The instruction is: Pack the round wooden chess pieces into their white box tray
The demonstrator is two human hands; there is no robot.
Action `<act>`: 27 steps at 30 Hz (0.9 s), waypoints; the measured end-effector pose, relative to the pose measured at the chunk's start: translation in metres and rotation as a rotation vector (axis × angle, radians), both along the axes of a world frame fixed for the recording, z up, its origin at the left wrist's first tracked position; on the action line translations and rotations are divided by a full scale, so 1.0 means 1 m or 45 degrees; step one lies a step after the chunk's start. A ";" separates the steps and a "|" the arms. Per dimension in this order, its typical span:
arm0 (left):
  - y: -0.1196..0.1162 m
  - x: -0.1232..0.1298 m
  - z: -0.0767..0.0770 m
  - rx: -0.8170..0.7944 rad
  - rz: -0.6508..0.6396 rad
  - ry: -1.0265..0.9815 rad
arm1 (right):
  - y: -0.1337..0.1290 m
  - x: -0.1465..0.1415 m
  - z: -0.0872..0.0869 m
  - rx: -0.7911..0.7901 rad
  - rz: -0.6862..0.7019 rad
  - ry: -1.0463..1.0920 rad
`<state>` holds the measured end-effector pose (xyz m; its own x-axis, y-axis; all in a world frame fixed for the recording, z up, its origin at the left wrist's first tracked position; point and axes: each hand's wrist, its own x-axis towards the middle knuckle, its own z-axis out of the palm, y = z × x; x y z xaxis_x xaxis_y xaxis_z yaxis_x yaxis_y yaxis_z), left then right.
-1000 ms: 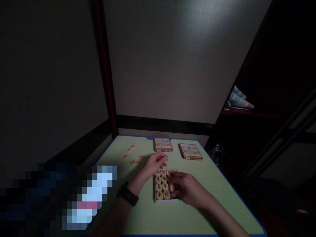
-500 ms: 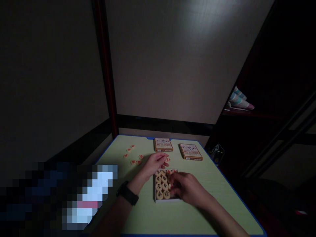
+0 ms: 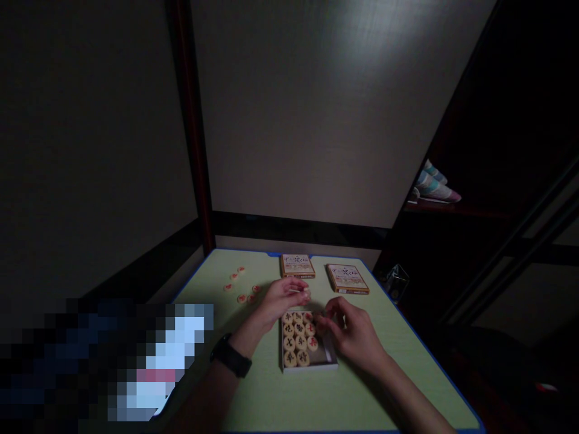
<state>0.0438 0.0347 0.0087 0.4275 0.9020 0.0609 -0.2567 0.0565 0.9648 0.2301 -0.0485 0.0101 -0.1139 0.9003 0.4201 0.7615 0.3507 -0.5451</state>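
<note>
A shallow open box (image 3: 312,367) of round wooden Chinese chess pieces lies on the table. Black-marked pieces (image 3: 289,343) fill its two left columns, with red-marked pieces (image 3: 312,343) to their right; bare floor shows at its lower right. Above the box's far edge, my left hand (image 3: 281,298), a dark watch on its wrist, pinches a chess piece (image 3: 306,294) between thumb and fingers. My right hand (image 3: 353,328) is over the box's far right corner, thumb and fingers pinched together; whatever is between the fingertips is too dark to make out.
Several red-marked pieces (image 3: 242,298) lie scattered on the far left of the green table (image 3: 384,398). Two flat printed box lids (image 3: 297,266) (image 3: 347,279) lie at the back, before a wall. A blurred bright object (image 3: 167,355) sits at the lower left.
My right hand has moved up toward the box's far right corner, uncovering red-marked pieces and bare floor. My left hand stays near the far edge, its piece now turned more edge-on.
</note>
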 end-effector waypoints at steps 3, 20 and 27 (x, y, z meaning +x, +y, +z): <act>0.004 -0.002 0.001 0.028 0.160 0.065 | -0.006 -0.003 0.004 -0.117 0.085 -0.182; 0.006 -0.002 -0.001 0.017 0.158 0.022 | -0.022 -0.037 0.008 -0.273 -0.073 -0.889; 0.004 -0.001 0.002 -0.006 0.126 0.034 | -0.022 -0.035 0.010 -0.267 -0.073 -0.887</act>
